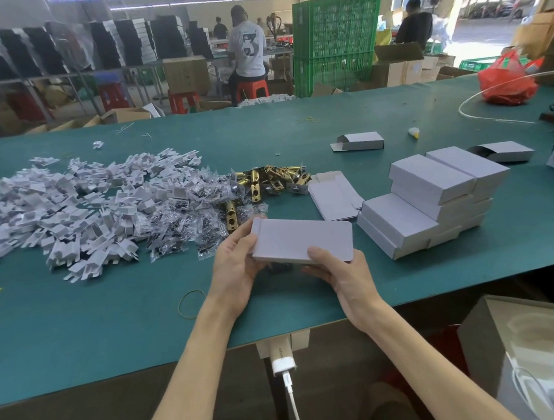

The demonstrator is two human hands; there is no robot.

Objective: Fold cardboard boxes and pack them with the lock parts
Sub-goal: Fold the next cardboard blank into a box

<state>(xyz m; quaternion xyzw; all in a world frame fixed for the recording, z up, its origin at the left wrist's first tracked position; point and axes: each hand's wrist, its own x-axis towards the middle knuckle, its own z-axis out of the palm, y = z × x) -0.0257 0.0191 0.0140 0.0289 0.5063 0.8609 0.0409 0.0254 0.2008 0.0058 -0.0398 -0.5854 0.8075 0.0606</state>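
A pale grey, flat rectangular cardboard box (pixel 300 239) is held just above the green table top (pixel 80 322). The left hand (pixel 236 262) wraps its left end; the right hand (pixel 342 274) clamps the near right corner, thumb on top. The box looks closed, so I cannot tell what is inside it. To the right, closed grey boxes (pixel 432 199) stand stacked. Behind them lie two open-ended boxes (pixel 359 141) (pixel 507 151), their insides not visible. Brass latch parts (pixel 267 181), clear bagged screws (pixel 204 215) and white folded card inserts (pixel 72 207) lie loose in heaps.
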